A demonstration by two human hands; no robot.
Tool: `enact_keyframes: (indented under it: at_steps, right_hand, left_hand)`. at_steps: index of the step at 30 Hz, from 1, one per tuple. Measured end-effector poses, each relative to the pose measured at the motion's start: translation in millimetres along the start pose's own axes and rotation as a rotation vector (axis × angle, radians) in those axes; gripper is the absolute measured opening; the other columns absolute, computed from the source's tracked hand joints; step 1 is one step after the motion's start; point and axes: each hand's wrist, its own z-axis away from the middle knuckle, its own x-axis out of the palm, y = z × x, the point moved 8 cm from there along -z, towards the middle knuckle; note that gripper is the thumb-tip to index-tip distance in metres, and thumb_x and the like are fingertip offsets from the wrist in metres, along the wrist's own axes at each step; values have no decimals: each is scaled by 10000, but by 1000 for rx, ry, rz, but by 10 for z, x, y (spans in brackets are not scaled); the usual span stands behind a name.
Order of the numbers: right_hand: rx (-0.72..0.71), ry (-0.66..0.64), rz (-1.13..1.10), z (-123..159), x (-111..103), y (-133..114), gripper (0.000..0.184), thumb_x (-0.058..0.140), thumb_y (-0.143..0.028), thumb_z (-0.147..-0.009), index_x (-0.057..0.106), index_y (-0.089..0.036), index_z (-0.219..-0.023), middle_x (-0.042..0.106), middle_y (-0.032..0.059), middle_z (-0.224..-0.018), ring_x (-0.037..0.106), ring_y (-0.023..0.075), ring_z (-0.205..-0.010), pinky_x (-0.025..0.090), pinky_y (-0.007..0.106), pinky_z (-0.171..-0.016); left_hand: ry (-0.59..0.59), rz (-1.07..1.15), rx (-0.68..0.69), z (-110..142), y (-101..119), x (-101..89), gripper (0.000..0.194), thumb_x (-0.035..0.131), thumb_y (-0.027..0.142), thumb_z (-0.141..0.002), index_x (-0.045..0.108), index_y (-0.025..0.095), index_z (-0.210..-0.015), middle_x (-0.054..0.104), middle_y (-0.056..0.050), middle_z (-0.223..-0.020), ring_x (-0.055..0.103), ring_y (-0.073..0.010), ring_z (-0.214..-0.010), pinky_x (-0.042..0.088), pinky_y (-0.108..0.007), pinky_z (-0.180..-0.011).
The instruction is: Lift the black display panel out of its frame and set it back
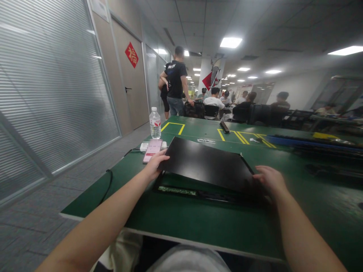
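Observation:
A flat black panel (207, 163) lies tilted on the green table (198, 223), its near edge raised over a long dark tray with a green circuit strip (177, 190). My left hand (155, 163) grips the panel's left edge, fingers curled round it. My right hand (270, 179) holds the panel's near right corner, fingers pressed on it.
A pink-screened phone (152, 150), a white charger and a water bottle (155, 123) stand beyond my left hand. A black cable (109, 181) runs off the table's left edge. Blue trays (306, 143) lie at the right. People sit and stand at the back.

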Motion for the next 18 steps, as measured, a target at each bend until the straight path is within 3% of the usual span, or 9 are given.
enact_keyframes:
  at_steps: [18]
  right_hand:
    - [52,-10,281,-45,-26,74,410,588,-439,-728,745,-213,-1032,763,69,-760,652,251,-670,452,353,-622]
  left_hand:
    - [-36,-7,-48,8,-112,29,525,705,84,-618,737,119,-1141,779,-84,-852,706,-200,-687,530,-261,-621]
